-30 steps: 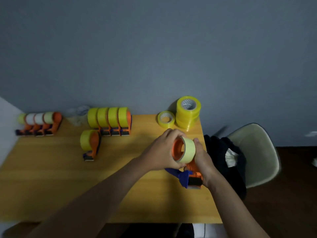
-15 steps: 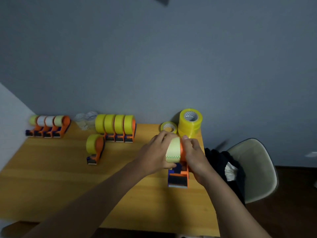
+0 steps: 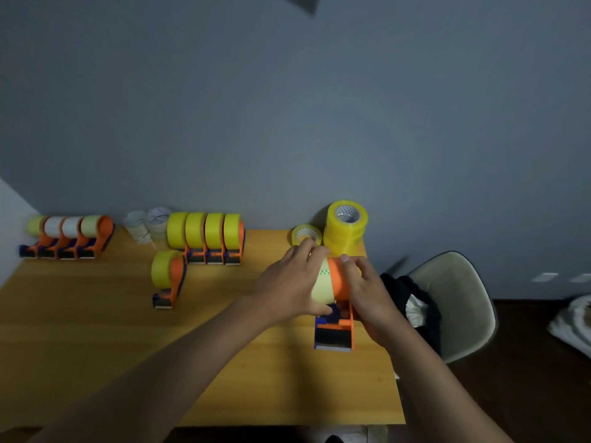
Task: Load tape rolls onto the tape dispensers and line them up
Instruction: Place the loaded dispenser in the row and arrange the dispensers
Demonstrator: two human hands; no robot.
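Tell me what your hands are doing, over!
Left hand grips tape roll. Right hand holds orange dispenser. Roll seated. Nothing blocking.

bench [image 3: 96, 330]: warm honey-yellow wood
held tape roll [image 3: 322, 284]: pale yellow, little green checker marks near the edge
held dispenser [image 3: 339, 324]: orange, with blue and black bits
stacked rolls [image 3: 345, 233]: bright yellow, see-through-ish
wall [image 3: 287, 123]: flat blue-grey
chair [image 3: 463, 302]: beige, black cloth on it
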